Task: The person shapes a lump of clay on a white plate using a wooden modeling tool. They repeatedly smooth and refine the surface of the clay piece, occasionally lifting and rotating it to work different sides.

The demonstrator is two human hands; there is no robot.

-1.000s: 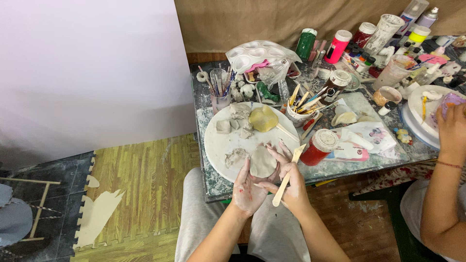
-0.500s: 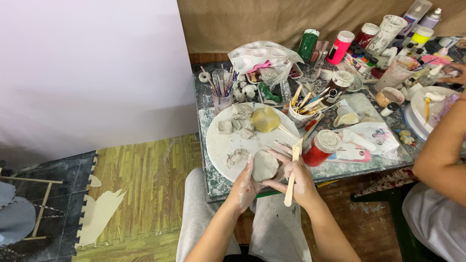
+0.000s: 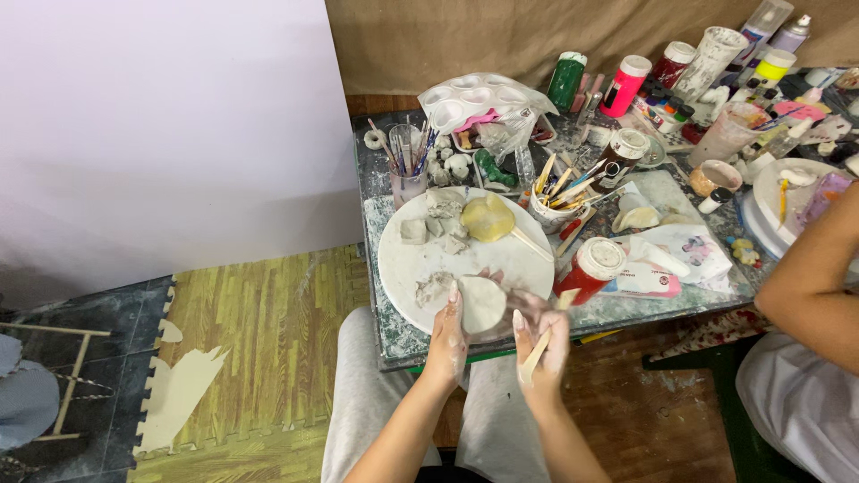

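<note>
While a grey, paint-smeared table (image 3: 380, 259) crowded with craft supplies fills the middle of the view, the room around it shows a white wall panel, a brown paper backdrop, and a floor of yellow-green wood-look foam mats beside dark tiles. On the table sits one round white board (image 3: 403, 268) carrying several grey clay lumps and one yellowish sponge (image 3: 488, 218). Over the board's near edge, the left hand (image 3: 447, 335) is half open, its fingers curled around the side of one flat, rounded clay disc (image 3: 481, 302), which it holds just above the table's front edge. The right hand (image 3: 541, 344) touches the disc's other side with its fingertips while gripping one wooden stick (image 3: 542, 347) against the palm. Just right of the hands stands one red paint jar (image 3: 591, 268) with a white lid. Further back are one cup of brushes (image 3: 407, 174) and one white palette (image 3: 479, 100) in a clear bag. Another person's arm (image 3: 805, 277) reaches in at right.
</note>
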